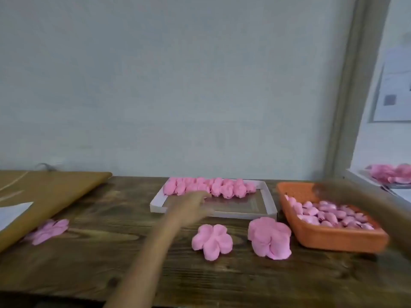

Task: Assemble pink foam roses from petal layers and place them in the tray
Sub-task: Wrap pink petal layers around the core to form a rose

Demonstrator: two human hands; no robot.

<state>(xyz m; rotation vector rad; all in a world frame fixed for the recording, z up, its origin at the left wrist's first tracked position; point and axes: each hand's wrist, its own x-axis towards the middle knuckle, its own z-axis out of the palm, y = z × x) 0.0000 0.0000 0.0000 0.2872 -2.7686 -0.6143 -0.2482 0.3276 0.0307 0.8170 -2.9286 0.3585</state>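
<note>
Bench front: bench is dark wood. Its near edge runs along the bottom of the frame, w/ a wide bare strip between that edge & the pink pieces.
L forearm: comes up from bottom centre & crosses the bare strip diagonally toward the tray.
Mid petal layer: flat on the bench, just right of the forearm, not touching it.
Right petal layer: thicker pile, just beside the tray's near-right corner. Narrow gap to the basket on its right.
Left petal layer: flat, right at the edge of the tan board. Open bench between it & the forearm.
Basket: orange, near right, full of small pink pieces. A slim channel separates it from the tray's right rim.
Tray: white rim, mid bench. Near half of the floor is bare.
Roses: packed along the tray's far side.
Left hand: over the tray's near-left part, fingertips up against the front of the rose row. Too blurred to tell if it holds anything.
Right hand: motion smear over the basket's far rim. Grip can't be told.
Paper: white sheet on the tan board, far left.
Back edge: bench ends at the wall.
Far right: more pink pieces on another surface past the grey post.
</note>
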